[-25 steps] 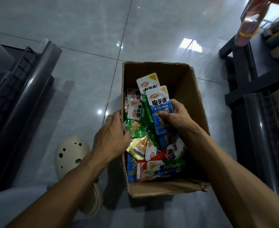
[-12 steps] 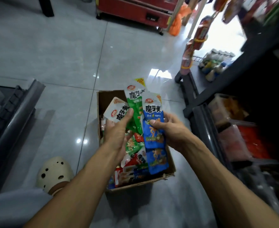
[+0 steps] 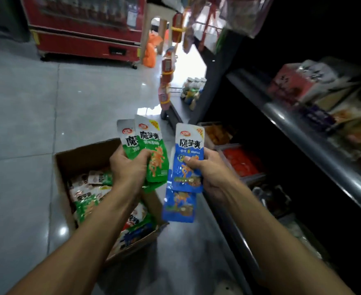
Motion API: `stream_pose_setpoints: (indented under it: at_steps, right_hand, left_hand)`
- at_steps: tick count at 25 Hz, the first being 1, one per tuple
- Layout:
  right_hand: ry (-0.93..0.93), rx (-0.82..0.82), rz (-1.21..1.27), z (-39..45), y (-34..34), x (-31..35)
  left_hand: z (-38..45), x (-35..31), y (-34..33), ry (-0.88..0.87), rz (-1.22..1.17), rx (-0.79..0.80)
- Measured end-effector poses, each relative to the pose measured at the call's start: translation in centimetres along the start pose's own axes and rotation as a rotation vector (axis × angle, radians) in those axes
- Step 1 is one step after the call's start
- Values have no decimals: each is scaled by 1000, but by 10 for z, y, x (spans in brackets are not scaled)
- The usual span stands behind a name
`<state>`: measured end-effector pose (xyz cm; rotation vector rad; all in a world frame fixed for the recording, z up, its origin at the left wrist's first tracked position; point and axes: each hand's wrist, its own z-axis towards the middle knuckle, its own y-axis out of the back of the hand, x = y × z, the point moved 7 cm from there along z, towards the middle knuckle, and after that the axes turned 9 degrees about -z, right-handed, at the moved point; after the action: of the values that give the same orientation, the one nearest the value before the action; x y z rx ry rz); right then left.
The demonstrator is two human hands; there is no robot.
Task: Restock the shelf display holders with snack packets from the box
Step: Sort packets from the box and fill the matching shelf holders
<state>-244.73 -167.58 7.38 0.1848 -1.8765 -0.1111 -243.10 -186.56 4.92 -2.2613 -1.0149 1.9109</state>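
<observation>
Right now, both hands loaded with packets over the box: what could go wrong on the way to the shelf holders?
1. The right hand pinches the blue packets near the top; a lower blue one hangs below the grip and might slip out.
2. The left hand bunches several green packets loosely fanned, so one could drop or crease.
3. The display holders look nearly full and dim, so colours may get mixed up.
</observation>
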Motion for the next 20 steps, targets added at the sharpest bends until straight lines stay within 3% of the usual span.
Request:
stream_pose_setpoints:
  at_steps: [3,8,11,14,17,20]
  right_hand:
    - [50,-136,246,-16,41,20]
    - [114,-466,298,-59,104,38]
    - [160,-621,314,-93,145,50]
    - [237,-732,346,-127,185,63]
    - [294,-763,309,-158,209,69]
    - [338,-741,265,-190,226,68]
  left_hand:
    - [-23,6,-41,117,97,168]
    - [-110,20,-126,720,-335,611]
    - [-145,16,-154,662,-250,778]
    - [-169,18,-171,528,-115,796]
    - [-193,15,-191,464,-126,798]
    - [-228,3,-220,446,-237,898]
